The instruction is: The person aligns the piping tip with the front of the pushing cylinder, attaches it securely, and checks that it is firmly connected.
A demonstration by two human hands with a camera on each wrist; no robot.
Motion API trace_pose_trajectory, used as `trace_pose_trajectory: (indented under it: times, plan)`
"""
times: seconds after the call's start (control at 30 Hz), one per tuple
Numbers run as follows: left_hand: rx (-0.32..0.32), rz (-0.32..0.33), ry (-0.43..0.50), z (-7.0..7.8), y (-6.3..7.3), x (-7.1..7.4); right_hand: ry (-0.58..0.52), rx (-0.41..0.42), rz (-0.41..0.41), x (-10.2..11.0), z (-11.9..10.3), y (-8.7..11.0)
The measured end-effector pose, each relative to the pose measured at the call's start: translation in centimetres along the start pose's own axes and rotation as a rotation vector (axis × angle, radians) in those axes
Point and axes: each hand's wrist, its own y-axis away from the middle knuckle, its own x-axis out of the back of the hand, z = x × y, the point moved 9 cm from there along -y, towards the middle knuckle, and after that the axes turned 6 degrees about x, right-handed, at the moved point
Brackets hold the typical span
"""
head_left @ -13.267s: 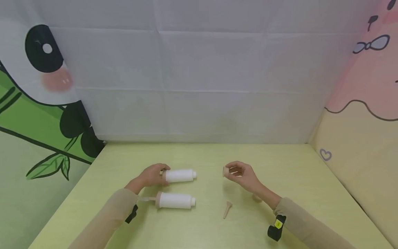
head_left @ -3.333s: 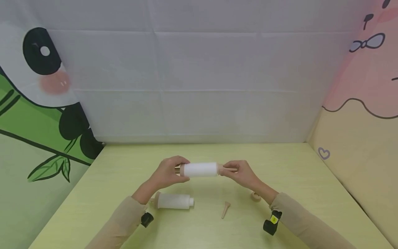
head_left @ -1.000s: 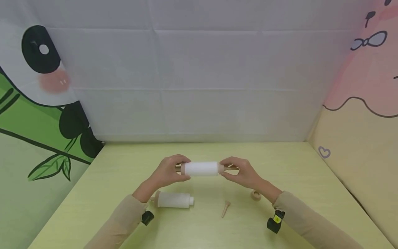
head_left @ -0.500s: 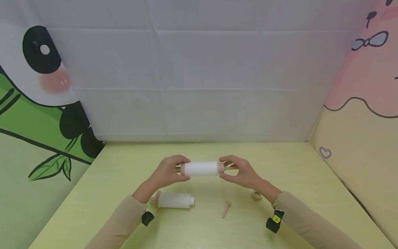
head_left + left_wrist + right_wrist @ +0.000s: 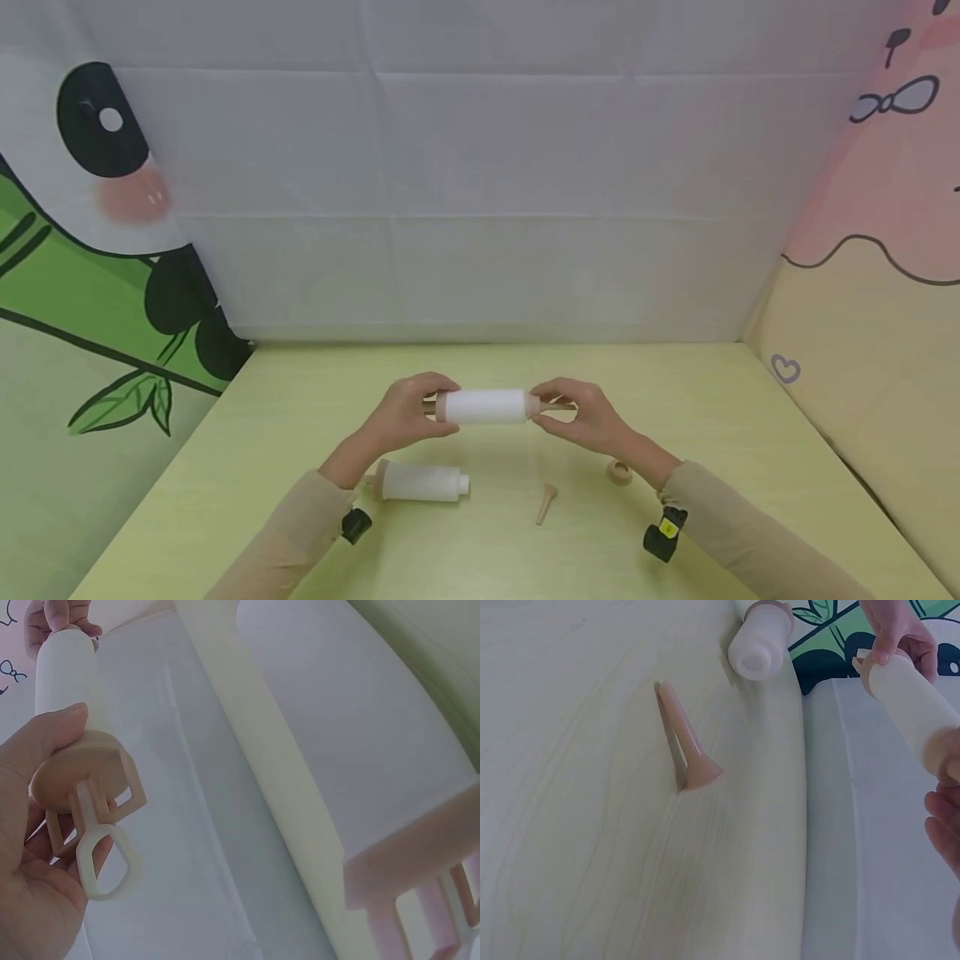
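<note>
My left hand (image 5: 405, 410) grips the beige rear end of a white-barrelled icing syringe (image 5: 486, 407), held level above the table. In the left wrist view, its beige finger grips (image 5: 133, 780) and the plunger's pale pull ring (image 5: 133, 870) stick out past the palm. The fingers and thumb of my right hand (image 5: 581, 414) hold the beige collar (image 5: 533, 406) at the front end. A slim beige nozzle (image 5: 557, 407) points from that collar into the right palm. Only part of the right hand shows in the right wrist view.
A second white syringe (image 5: 422, 482) lies on the pale yellow table (image 5: 480, 554), near the left forearm. A loose beige nozzle (image 5: 547, 502) lies to its right. Beside the right forearm is a round beige collar (image 5: 619, 472). Printed cloth walls enclose the table.
Earlier the syringe lay on the table and the right hand held a beige piece apart from it. Since then both came together; the right fingers shifted from nozzle to collar, loosened, and closed again.
</note>
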Motion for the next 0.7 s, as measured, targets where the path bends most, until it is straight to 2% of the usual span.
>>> trace_pose_trajectory:
  times: [0.2, 0.47, 0.7]
  plan:
    - [-0.003, -0.003, -0.011, -0.01, -0.06, -0.13, 0.008, -0.016, 0.005, 0.08, 0.16, 0.11]
    - [-0.026, 0.009, -0.005, -0.28, -0.14, -0.16, 0.004, 0.043, 0.007, -0.19, -0.3, -0.13]
    - [-0.032, 0.012, -0.012, -0.86, -0.33, -0.25, 0.026, -0.034, -0.01, -0.45, 0.37, -0.16]
